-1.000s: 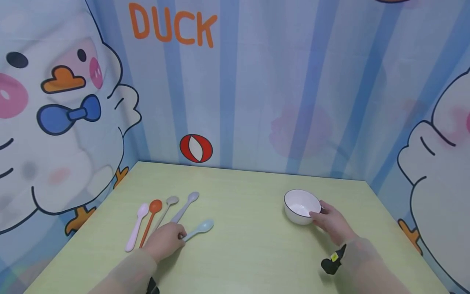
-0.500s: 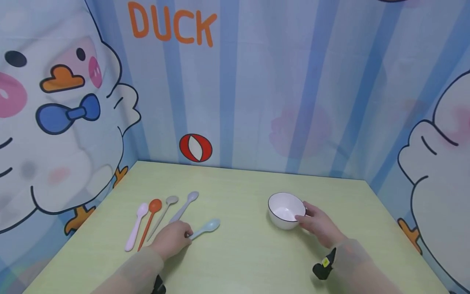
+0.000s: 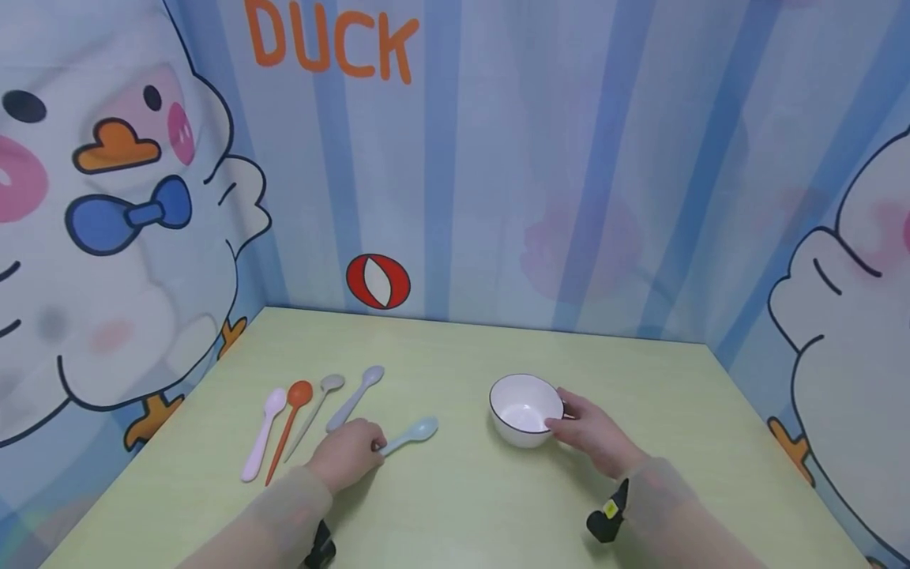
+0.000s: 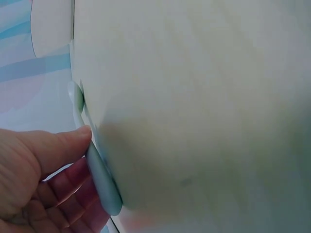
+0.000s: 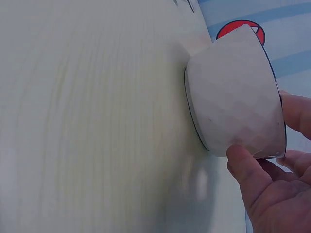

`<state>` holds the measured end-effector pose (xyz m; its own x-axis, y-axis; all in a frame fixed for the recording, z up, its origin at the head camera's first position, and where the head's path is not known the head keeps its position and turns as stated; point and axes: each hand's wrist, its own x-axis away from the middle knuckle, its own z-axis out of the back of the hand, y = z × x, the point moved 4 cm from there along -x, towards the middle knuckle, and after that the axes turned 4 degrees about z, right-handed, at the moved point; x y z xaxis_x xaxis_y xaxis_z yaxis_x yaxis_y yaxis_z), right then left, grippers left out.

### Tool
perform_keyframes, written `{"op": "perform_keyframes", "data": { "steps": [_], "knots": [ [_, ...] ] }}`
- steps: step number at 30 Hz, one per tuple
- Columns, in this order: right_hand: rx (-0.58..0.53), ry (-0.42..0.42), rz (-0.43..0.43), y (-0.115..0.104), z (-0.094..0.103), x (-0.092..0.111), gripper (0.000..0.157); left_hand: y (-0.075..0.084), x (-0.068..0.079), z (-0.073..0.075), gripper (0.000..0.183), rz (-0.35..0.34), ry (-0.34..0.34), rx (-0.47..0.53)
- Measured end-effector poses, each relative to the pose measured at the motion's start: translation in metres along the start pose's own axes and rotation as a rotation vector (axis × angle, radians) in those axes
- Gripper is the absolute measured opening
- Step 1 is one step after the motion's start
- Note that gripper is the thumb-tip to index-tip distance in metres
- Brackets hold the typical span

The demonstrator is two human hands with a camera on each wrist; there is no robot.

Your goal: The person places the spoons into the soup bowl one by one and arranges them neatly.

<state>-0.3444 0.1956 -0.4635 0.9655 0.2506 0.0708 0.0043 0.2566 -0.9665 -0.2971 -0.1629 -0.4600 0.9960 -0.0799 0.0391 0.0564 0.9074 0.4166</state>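
My left hand [image 3: 350, 454] pinches the handle of a light blue spoon [image 3: 419, 429]; its bowl points right, toward the cup. In the left wrist view the thumb lies along the spoon [image 4: 102, 179], low over the tabletop. A white cup [image 3: 524, 407] with a dark rim and a side handle is gripped at its right side by my right hand [image 3: 596, 433]. Seen from the right wrist, the cup [image 5: 235, 92] has a faceted wall, with fingers at the rim and against its side. Whether its base touches the table I cannot tell.
Left of my left hand lie a pink spoon [image 3: 263, 435], an orange spoon [image 3: 290, 431], a grey spoon [image 3: 314, 416] and a lavender spoon [image 3: 355, 399], roughly side by side. The pale yellow table [image 3: 455, 506] ends at a duck-printed cloth [image 3: 498, 158].
My right hand has brought the cup leftward across the table. My left hand has shifted a little to the right with the light blue spoon. The other spoons have stayed put.
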Motion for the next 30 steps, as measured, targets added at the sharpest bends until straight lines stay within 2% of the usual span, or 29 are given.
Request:
{"op": "perform_keyframes", "data": {
  "steps": [10,19,22,25,30],
  "knots": [
    [0.013,-0.039,0.013,-0.009,-0.016,0.003,0.075,0.01,-0.005,-0.002,0.012,-0.025,0.01,0.012],
    [0.032,-0.064,0.015,-0.012,-0.028,0.002,0.077,0.011,-0.008,-0.006,0.012,-0.012,0.001,0.014],
    [0.074,-0.07,0.017,-0.012,-0.03,0.001,0.08,0.011,-0.008,-0.006,0.012,-0.018,0.003,0.014],
    [0.162,-0.072,0.027,-0.012,-0.03,0.001,0.08,0.012,-0.008,-0.006,0.012,-0.017,0.0,0.013],
    [0.273,-0.089,0.087,-0.012,-0.029,0.002,0.082,0.012,-0.008,-0.006,0.012,-0.014,-0.001,0.007]
  ]
}}
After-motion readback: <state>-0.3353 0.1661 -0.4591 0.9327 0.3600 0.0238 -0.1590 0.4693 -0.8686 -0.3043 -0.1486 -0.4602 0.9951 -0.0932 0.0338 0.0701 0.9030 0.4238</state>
